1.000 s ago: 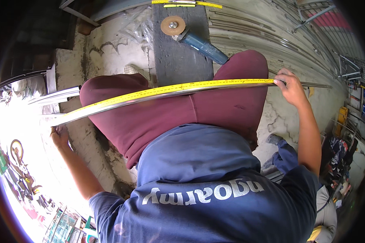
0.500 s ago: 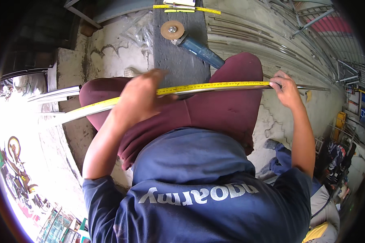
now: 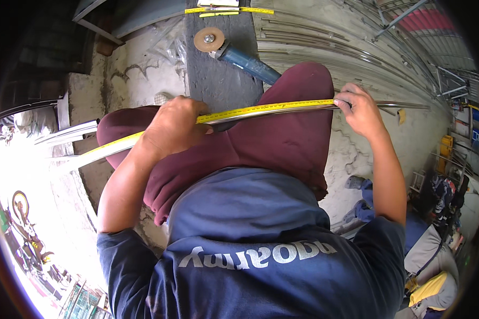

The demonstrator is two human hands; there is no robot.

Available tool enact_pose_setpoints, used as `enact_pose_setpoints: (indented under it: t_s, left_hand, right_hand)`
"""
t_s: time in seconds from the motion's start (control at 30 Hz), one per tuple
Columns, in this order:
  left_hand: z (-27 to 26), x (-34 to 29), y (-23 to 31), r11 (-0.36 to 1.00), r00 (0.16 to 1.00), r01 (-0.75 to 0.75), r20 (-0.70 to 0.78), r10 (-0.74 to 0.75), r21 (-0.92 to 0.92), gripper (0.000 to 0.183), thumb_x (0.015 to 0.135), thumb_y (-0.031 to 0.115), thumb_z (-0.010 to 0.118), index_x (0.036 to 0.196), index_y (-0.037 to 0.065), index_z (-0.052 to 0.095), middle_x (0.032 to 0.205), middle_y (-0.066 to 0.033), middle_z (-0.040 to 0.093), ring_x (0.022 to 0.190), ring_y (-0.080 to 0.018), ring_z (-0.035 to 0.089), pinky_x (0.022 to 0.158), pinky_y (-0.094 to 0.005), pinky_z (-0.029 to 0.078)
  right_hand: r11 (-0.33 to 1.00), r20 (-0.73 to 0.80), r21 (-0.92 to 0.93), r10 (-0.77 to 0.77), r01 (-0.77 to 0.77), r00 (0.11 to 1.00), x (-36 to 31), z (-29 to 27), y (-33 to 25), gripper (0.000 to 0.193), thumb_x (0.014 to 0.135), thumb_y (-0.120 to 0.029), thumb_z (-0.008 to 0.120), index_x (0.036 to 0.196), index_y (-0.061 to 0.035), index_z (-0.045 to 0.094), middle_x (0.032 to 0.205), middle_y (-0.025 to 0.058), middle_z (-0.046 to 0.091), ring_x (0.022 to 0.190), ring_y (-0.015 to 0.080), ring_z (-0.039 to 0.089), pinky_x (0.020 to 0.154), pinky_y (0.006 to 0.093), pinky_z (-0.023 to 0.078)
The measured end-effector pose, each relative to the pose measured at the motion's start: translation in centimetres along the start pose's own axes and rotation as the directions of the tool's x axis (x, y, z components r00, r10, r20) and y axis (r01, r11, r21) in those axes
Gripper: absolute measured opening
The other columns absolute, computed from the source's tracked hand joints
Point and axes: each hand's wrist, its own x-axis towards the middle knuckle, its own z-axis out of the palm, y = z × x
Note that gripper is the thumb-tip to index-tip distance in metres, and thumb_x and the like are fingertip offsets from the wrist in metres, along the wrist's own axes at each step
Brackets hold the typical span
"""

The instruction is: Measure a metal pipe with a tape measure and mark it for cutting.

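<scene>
A shiny metal tube (image 3: 266, 112) crosses above my lap, with a yellow tape measure (image 3: 282, 105) stretched along it. My left hand (image 3: 175, 125) is closed over the tape and tube near my left thigh; its fingertips are partly hidden. At the other side, my right hand (image 3: 359, 109) pinches the tape's end against the tube, above my right knee. Past my right hand the tube carries on bare. Ahead of my legs, a blue angle grinder (image 3: 245, 63) with a brown disc (image 3: 208, 40) lies on a dark plank (image 3: 218, 87).
Several long metal tubes (image 3: 308, 48) lie on the floor at the far right. A yellow strip (image 3: 255, 10) and white paper (image 3: 218, 2) lie on the plank's far end. More tubes (image 3: 72, 130) stick out at left. Another person's leg in grey (image 3: 428, 258) is at lower right.
My left hand has settled from a blurred motion onto the tape and tube. My right hand keeps its pinch at the tape's end. The whole view has shifted slightly.
</scene>
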Motion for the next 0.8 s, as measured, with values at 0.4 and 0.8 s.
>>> enact_pose_setpoints:
  t_s: [0.4, 0.8]
  left_hand:
    - [-2.4, -5.2, -6.8, 0.993, 0.985, 0.109, -0.128, -0.114, -0.039, 0.028, 0.078, 0.008, 0.081, 0.106, 0.005, 0.08, 0.096, -0.02, 0.076, 0.094, -0.0401, 0.071, 0.088, -0.0445, 0.055]
    - [-2.9, -4.5, -6.0, 0.992, 0.992, 0.09, -0.078, -0.097, -0.089, 0.025, 0.087, 0.023, 0.081, 0.103, 0.006, 0.072, 0.087, -0.0196, 0.073, 0.089, -0.0428, 0.07, 0.083, -0.0488, 0.055]
  right_hand:
    - [0.995, -0.006, -0.056, -0.087, 0.086, 0.996, 3.1, 2.9, -7.2, 0.01, 0.094, -0.011, 0.069, 0.096, -0.0035, 0.076, 0.095, 0.0095, 0.064, 0.092, 0.0333, 0.063, 0.089, 0.044, 0.048]
    - [0.989, -0.064, -0.106, -0.112, 0.105, 0.992, 2.0, 3.6, -6.2, 0.009, 0.094, -0.01, 0.07, 0.098, -0.0046, 0.076, 0.098, 0.0079, 0.064, 0.091, 0.0314, 0.063, 0.088, 0.0417, 0.046]
